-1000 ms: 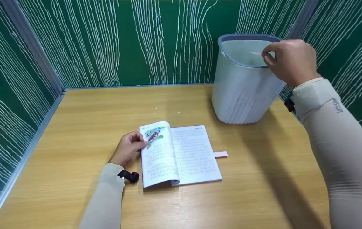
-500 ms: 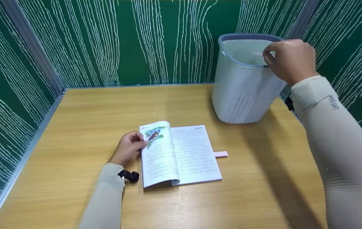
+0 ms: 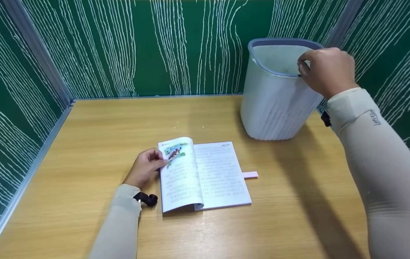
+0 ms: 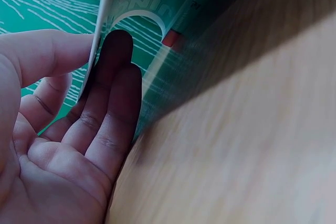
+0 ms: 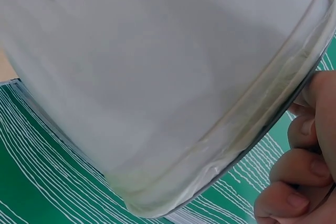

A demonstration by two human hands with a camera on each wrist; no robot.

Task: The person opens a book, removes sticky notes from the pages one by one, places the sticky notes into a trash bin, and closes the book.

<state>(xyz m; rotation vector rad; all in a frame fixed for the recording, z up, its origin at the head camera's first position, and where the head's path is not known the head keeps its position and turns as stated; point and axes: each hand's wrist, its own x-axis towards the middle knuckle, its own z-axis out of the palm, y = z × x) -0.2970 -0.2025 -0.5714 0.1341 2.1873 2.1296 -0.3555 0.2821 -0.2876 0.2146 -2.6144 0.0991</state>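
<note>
My left hand (image 3: 146, 166) pinches the raised left side of an open book (image 3: 219, 176) at its outer edge. In the left wrist view, the thumb lies on one face of the book (image 4: 152, 3) and the fingers behind it. A pale pink paper strip (image 3: 250, 175) sticks out from under the book's right edge. My right hand (image 3: 329, 70) is over the near right rim of a tall whitish trash bin (image 3: 280, 104), its fingers curled. No paper shows in those fingers. The right wrist view has the curled fingers (image 5: 294, 182) beside the lined rim.
The bin has a grey-blue rim (image 3: 258, 64) and stands at the back right of the wooden table (image 3: 118, 122). Tiny white specks (image 3: 203, 127) lie behind the book. Green panels (image 3: 190, 46) with white wavy lines enclose the back and sides.
The small pale strip pinched in my right hand over the bin earlier is out of sight now. That hand has dipped slightly. The left hand and book have stayed put.
</note>
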